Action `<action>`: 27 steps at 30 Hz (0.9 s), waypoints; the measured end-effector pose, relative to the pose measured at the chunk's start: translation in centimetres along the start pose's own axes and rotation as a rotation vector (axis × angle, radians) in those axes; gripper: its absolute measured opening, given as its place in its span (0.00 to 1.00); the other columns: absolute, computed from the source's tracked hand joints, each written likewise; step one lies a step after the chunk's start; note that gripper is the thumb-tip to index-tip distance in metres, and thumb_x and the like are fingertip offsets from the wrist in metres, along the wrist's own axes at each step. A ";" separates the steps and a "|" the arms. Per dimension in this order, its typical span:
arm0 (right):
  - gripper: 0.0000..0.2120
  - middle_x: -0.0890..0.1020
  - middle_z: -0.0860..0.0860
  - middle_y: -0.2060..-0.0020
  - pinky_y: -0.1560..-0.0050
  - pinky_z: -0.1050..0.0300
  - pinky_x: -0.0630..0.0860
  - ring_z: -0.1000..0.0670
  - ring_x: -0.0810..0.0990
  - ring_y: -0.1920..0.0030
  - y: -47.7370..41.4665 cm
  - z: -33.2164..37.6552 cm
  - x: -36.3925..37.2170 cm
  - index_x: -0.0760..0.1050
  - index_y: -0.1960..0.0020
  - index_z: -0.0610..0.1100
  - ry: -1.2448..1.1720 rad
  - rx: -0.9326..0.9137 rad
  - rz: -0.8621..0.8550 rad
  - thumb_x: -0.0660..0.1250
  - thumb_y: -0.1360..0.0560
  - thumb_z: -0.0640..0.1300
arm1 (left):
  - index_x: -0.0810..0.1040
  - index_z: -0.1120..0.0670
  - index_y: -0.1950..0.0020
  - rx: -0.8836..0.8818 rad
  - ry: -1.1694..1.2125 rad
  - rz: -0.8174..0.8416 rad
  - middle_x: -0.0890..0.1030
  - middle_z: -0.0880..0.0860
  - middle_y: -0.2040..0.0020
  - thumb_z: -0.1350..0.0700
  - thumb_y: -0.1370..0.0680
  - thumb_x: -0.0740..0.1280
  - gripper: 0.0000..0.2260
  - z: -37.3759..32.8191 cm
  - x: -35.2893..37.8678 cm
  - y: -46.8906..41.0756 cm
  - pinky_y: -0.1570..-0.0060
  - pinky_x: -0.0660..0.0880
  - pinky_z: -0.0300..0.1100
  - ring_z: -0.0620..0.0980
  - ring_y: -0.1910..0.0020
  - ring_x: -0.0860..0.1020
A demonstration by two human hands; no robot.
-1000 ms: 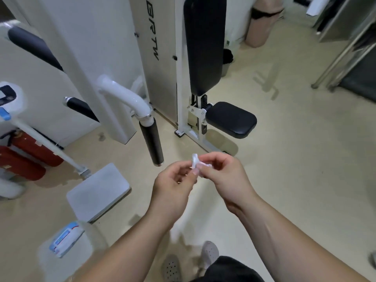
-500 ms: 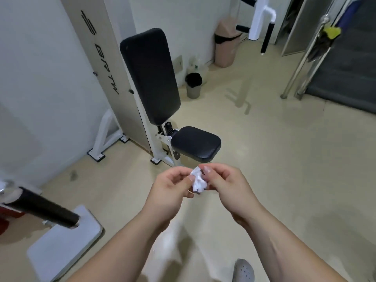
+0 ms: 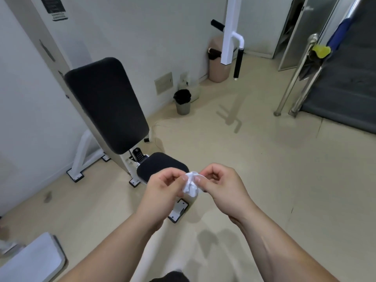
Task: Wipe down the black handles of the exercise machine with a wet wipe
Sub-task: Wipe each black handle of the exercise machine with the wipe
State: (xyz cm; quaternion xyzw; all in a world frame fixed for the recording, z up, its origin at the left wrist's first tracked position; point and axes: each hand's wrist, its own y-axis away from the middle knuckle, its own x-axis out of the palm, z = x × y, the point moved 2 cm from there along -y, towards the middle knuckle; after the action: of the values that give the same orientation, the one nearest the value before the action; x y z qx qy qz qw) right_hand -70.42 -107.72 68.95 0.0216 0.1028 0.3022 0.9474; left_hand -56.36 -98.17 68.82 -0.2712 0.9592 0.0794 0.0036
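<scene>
- A dark label [image 3: 55,9] was seen high on the beige upright of the exercise machine [image 3: 61,64]; its writing was too blurred to be read.
- A crumpled white wet wipe [image 3: 190,185] was pinched between both hands, just in front of the black seat pad [image 3: 160,166].
- The left hand [image 3: 162,190] was curled nearly closed, its thumb and fingertips pressed on the wipe's left side.
- The right hand [image 3: 221,190] was likewise curled, with the wipe's right edge gripped between thumb and forefinger.
- A black handle [image 3: 238,63] was seen hanging from a white frame [image 3: 228,37], well beyond the seat pad, untouched.
- Another black grip [image 3: 217,24] was seen projecting beside that frame.
</scene>
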 end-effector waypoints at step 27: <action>0.08 0.71 0.56 0.72 0.66 0.68 0.66 0.57 0.70 0.69 -44.1 1.6 -24.2 0.81 0.60 0.56 0.362 -0.047 -0.420 0.72 0.25 0.44 | 0.83 0.58 0.57 -0.032 0.033 0.152 0.85 0.57 0.63 0.62 0.24 0.72 0.03 -6.8 21.1 -49.5 0.55 0.76 0.49 0.51 0.62 0.79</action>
State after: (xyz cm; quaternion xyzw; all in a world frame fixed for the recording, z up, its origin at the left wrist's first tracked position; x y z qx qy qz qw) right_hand -64.34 -157.65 70.36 -0.0766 0.2659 0.1002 0.9557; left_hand -48.35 -151.75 67.09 -0.1991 0.9755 0.0905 -0.0225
